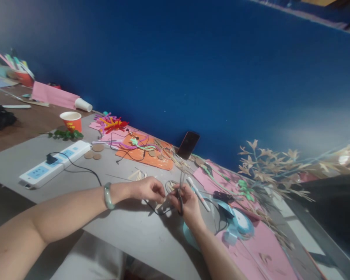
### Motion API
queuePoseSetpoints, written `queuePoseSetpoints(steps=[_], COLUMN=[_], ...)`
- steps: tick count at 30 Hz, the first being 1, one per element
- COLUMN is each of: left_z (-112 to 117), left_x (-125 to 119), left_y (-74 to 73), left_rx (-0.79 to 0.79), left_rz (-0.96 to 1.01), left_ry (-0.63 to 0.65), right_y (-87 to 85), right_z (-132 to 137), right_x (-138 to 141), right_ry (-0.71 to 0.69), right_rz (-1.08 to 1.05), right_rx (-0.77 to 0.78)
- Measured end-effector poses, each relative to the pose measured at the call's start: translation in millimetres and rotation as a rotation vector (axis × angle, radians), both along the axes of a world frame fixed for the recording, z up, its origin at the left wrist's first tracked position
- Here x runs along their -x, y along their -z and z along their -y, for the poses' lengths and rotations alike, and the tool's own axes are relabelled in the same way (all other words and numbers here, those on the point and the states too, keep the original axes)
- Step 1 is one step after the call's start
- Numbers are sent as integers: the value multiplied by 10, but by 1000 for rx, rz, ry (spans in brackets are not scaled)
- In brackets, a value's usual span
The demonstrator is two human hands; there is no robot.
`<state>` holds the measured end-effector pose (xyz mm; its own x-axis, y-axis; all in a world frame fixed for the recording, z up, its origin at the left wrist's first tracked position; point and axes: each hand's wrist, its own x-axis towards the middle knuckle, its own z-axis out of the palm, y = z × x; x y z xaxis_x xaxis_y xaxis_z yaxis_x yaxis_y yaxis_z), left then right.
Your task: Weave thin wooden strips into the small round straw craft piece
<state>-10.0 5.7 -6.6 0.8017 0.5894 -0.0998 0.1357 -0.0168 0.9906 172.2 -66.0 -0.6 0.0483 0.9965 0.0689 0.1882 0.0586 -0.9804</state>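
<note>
My left hand (147,189), with a green bangle (107,195) on the wrist, pinches a small pale piece (163,200) over the grey table (125,225). My right hand (188,204) is closed round a pair of scissors (181,186) whose blades point up and away. The two hands almost meet. A white pen (198,193) lies just right of my right hand, and a black cable (156,210) runs beneath both hands.
A white power strip (55,162) lies at the left, with a red paper cup (71,121) behind it. Orange paper (142,154) with pipe cleaners, a leaning phone (188,144), pink sheets (259,249), blue ribbon (239,222) and dried branches (268,163) crowd the right side below the blue wall.
</note>
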Motion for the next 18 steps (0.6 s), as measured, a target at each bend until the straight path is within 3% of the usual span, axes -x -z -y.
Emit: queuePoseSetpoints(steps=[10, 18], left_z=[-22, 6], left_x=[2, -15], left_y=[-101, -112], left_rx=[-24, -33], left_rz=[66, 160], left_ry=[-258, -329], right_y=[-17, 127], right_z=[6, -10], right_x=[47, 79], right_ry=[-26, -84], right_rz=[62, 214], right_rx=[100, 48])
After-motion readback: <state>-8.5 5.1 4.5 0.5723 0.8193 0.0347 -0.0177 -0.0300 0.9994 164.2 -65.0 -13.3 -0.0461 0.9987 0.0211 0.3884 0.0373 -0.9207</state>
